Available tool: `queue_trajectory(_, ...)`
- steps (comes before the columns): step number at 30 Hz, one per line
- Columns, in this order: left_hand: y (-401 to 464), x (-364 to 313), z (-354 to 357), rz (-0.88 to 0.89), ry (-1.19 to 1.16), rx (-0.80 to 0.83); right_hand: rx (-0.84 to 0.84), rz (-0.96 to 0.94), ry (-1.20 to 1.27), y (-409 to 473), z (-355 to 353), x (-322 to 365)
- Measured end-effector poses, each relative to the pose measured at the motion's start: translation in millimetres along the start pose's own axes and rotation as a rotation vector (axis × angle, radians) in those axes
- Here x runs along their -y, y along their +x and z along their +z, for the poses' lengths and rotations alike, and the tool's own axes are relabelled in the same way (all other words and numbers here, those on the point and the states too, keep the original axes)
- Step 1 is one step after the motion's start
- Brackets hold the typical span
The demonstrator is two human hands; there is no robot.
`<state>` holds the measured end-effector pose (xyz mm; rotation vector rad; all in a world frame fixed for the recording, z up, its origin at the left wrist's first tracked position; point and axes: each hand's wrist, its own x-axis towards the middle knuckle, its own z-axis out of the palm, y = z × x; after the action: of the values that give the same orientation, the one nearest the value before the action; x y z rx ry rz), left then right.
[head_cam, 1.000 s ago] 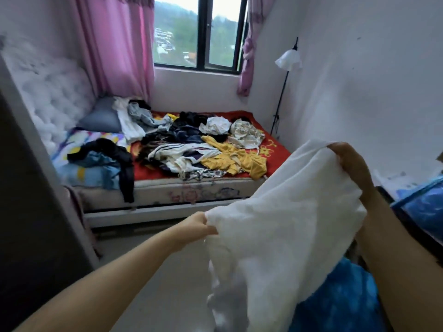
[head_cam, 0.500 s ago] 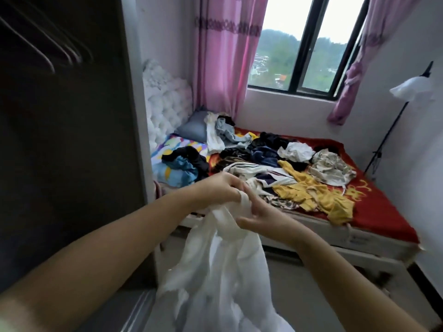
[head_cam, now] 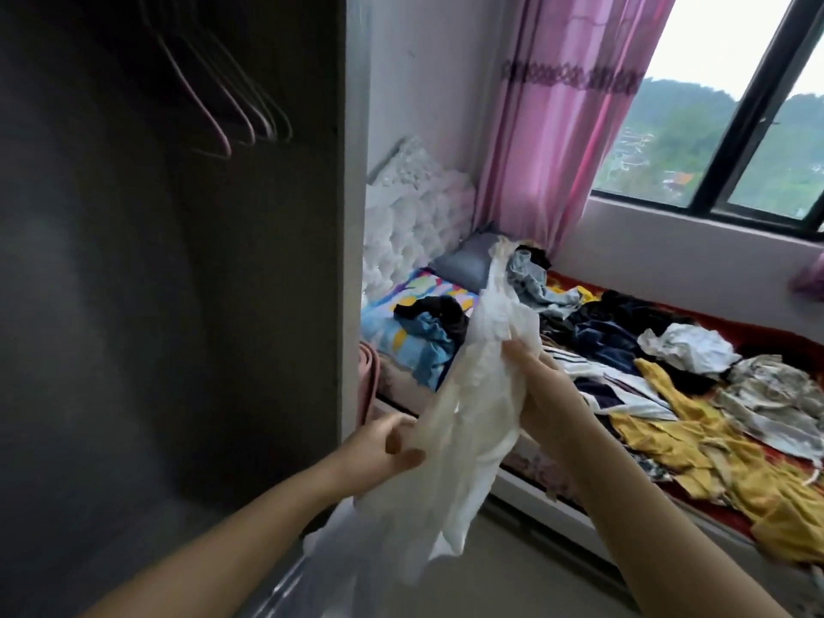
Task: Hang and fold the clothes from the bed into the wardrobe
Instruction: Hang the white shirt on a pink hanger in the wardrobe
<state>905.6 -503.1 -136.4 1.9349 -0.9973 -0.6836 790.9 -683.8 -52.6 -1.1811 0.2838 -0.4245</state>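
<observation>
- Right hand (head_cam: pixel 541 385) grips the upper part of a white garment (head_cam: pixel 468 417), fingers curled round the bunched cloth; the top of it stands up above the fist.
- Left hand (head_cam: pixel 385 446) pinches the same garment lower down at its left edge, thumb over the fabric.
- The garment hangs between the two hands in mid-air, in front of the bed's near edge and just right of the wardrobe (head_cam: pixel 178 305) opening; its tail droops toward the floor.
- Hangers (head_cam: pixel 236 122) in the wardrobe: about five, all bare. No clothing shows inside it.
- Progress, judged: early. One garment in hand, not yet hung or folded.
- Bed (head_cam: pixel 557 492) carries a mixed heap: roughly ten or more pieces, exact count impossible as they overlap. A yellow garment (head_cam: pixel 695 430) lies nearest.
</observation>
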Motion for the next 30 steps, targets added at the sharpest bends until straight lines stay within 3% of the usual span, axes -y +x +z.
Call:
queue_trajectory(4,13,15,-26,-0.037,0.164,-0.213,0.065,0.005,0.117,23,-15,2)
queue_trajectory(8,4,17,-75,-0.040,0.194,-0.591,0.054,0.041,-0.100,48,-19,4)
queue_trajectory(11,-14,5,-115,-0.028,0.154,-0.788,0.120,0.140,-0.142,72,-2,-10)
queue_trajectory(15,-34,-7,-162,-0.136,-0.075,-0.877,0.201,0.282,-0.159,106,52,-39)
queue_trajectory(18,-51,-12,-196,-0.293,-0.187,-0.741,0.325,0.244,-0.306,134,114,-44)
queue_trajectory(21,-62,-10,-231,-0.350,-0.067,-0.651,0.514,0.055,-0.458,157,193,-27)
queue_trajectory(23,-61,-2,-257,-0.363,-0.042,-0.663,0.543,-0.170,-0.646,171,245,-11)
queue_trajectory(27,-56,15,-308,-0.387,0.014,-0.658,0.261,-0.790,-0.997,212,328,28)
queue_trajectory(30,-59,27,-348,-0.429,0.181,-0.598,0.104,-0.962,-1.210,254,378,55)
